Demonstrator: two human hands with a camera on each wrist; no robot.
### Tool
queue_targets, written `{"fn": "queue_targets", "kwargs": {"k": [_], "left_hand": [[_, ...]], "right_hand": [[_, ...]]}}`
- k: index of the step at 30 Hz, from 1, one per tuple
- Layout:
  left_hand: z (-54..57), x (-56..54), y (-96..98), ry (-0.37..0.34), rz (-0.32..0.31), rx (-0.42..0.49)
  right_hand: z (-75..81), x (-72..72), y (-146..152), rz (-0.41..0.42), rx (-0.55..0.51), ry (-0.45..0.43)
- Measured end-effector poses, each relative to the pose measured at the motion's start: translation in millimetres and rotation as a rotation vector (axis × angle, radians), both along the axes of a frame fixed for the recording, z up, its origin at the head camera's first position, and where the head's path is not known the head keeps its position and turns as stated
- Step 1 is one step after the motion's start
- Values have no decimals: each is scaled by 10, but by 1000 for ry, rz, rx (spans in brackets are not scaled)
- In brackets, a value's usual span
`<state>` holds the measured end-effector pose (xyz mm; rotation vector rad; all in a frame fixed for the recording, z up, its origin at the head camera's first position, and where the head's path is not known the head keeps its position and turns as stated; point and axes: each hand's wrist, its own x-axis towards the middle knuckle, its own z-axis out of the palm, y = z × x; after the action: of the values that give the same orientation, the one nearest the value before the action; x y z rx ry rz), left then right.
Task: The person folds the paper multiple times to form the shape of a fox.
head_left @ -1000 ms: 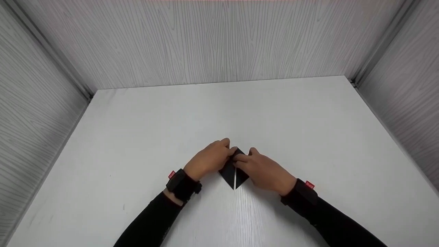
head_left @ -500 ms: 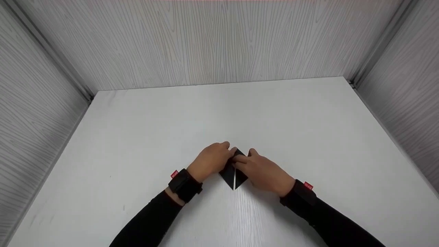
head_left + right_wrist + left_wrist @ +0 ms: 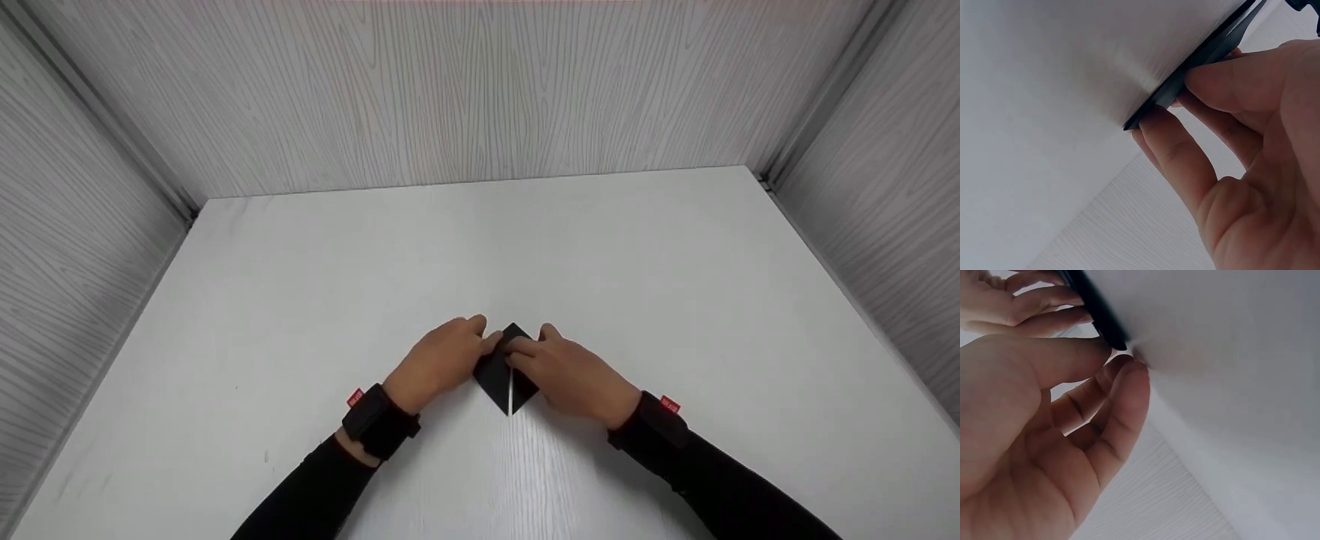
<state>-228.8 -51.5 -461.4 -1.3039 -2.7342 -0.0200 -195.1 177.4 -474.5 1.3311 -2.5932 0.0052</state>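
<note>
A small diamond-shaped piece of folded black paper (image 3: 493, 381) lies on the white table, a thin white slit running down its middle to the near corner. My left hand (image 3: 441, 357) is at its left edge, thumb and curled fingertips close together at the paper's corner in the left wrist view. From the right, my right hand (image 3: 576, 373) reaches over the sheet and holds it, covering part of the slit and the right corner. Seen edge-on in the right wrist view, the folded paper (image 3: 1188, 67) is slightly parted at its far end, with thumb and fingers bent against it.
The white tabletop (image 3: 337, 262) spreads around both hands. Wood-grain panels rise as a back wall (image 3: 480, 90), a left wall (image 3: 67, 225) and a right wall (image 3: 885, 187). Each wrist wears a black band with a red tag, such as the left band (image 3: 381, 421).
My left hand has slid left along the paper toward its left edge, uncovering more of the top corner. My right hand stays nearly where it was on the paper.
</note>
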Motion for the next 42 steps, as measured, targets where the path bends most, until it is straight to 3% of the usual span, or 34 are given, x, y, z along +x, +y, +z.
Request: {"fn": "queue_targets", "kwargs": {"k": [3,6,13,20,29,42], "left_hand": [[-19,15,15,51,-4,-7],[-21,32,1,55,-3,-7],[-15,84,-90,98,-7,20],[-37,112,-64,152,10,-2],[46,157,-161,65,31,-33],[52,196,-249,73,34,-106]], "right_hand": [[-14,-10,8,-4,0,-12],[-25,-11,9,-9,-15,-42],[15,-10,0,-4,12,-12],[29,-19,-4,-1,30,-11],[26,-10,-16,-16,-3,-46],[2,-1,-26,-21,12,-7]]}}
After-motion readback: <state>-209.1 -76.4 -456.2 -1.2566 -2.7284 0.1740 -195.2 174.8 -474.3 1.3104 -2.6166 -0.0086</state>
